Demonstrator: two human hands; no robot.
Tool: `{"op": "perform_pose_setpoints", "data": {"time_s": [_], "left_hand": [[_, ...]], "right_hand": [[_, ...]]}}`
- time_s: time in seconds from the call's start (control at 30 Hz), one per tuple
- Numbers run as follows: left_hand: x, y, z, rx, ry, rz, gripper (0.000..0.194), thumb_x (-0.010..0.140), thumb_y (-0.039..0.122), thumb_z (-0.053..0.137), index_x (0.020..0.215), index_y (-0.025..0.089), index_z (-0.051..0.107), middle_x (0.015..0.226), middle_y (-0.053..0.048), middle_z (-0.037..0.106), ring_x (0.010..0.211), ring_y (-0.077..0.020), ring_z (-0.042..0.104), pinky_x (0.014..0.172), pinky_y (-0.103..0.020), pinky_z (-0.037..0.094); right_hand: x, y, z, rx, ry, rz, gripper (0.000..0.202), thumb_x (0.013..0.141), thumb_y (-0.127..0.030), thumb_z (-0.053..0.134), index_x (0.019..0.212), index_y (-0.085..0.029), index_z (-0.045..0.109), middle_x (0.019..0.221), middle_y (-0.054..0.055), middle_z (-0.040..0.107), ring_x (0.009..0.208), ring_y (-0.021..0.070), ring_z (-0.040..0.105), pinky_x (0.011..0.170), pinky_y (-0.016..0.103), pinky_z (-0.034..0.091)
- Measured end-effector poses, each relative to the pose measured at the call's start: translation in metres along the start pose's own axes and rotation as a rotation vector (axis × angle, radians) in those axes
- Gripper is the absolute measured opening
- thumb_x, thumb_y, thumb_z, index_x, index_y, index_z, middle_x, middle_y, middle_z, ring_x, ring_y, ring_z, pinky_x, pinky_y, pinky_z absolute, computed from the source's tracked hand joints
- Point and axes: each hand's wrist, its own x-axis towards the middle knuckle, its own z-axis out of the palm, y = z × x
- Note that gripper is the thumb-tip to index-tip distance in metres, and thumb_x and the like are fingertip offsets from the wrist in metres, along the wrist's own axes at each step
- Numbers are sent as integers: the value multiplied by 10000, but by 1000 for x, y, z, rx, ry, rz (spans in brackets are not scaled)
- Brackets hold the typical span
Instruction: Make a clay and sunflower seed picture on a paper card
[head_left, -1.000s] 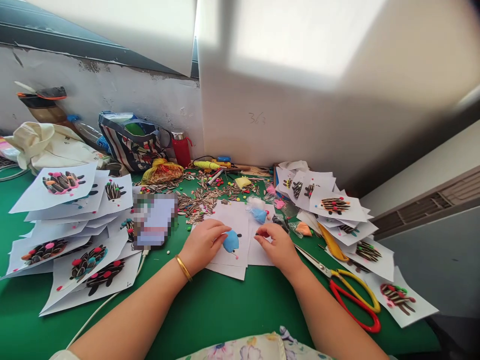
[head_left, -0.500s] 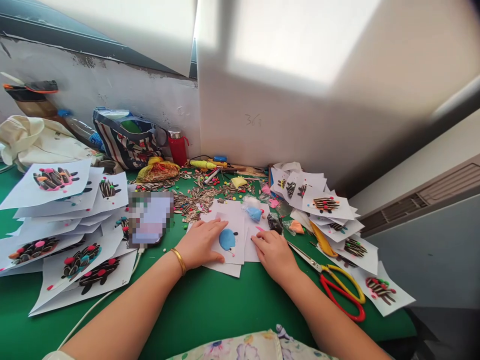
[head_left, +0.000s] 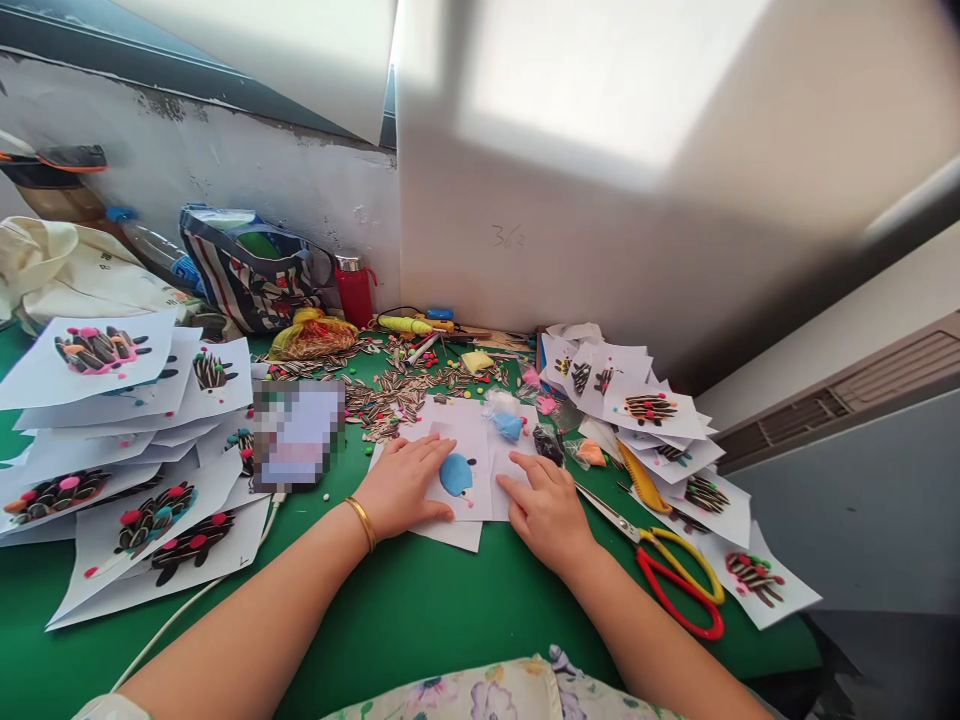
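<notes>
My left hand (head_left: 405, 487) lies flat with its fingers spread on a white sheet (head_left: 478, 508) beside a flattened blue clay shape (head_left: 455, 474). Small black pieces and a pink dot sit at that shape's edge. On another white sheet (head_left: 503, 470) just to the right rests my right hand (head_left: 546, 505), fingers apart, with nothing visible in it. Beyond the sheets is a lump of light blue clay (head_left: 508, 426) in clear plastic. Black clay (head_left: 548, 444) and orange clay (head_left: 591, 454) lie right of the sheets.
Scissors (head_left: 660, 560) lie beside my right forearm. Stacks of seed-decorated cards stand at left (head_left: 97, 400) and right (head_left: 731, 510). A phone (head_left: 300, 435), scattered seeds (head_left: 397, 390), a red bottle (head_left: 354, 290) and a striped bag (head_left: 247, 275) are farther back.
My right hand has shifted slightly, its fingers now more spread. The pink bit that showed by its fingertips is no longer visible there. My left hand stays on the sheet.
</notes>
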Motion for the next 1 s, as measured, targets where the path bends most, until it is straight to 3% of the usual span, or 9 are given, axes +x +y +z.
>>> {"op": "perform_pose_setpoints", "data": {"time_s": [0.23,0.47,0.7,1.0], "left_hand": [[-1,0,2,11,-3,-4,914,671,525,768,1443,255,360,1466,-129,456,1372,-321,381,1104,-495,242],[-1,-1,3,6,4,-4,920,670,536,764,1446,257,356,1463,-131,458,1374,-320,378,1106,-497,244],[-1,-3,6,-4,24,14,937,649,531,778,1443,251,365,1450,-123,476,1369,-325,383,1101,-495,257],[0,-2,6,6,23,18,920,666,521,769,1442,249,355,1448,-123,476,1370,-320,382,1097,-485,262]], "right_hand": [[5,7,7,121,8,94,407,816,-113,521,1175,-246,660,1340,75,549,1217,280,444,977,452,384],[9,13,9,229,59,96,146,851,-178,606,943,-233,704,1164,65,635,1100,260,517,913,419,430],[36,-3,5,277,-15,-38,99,882,-179,595,900,-213,686,862,38,689,861,199,586,801,334,439],[43,-11,25,203,-10,-53,101,877,-194,620,901,-220,715,856,44,672,866,200,573,800,322,428]]}}
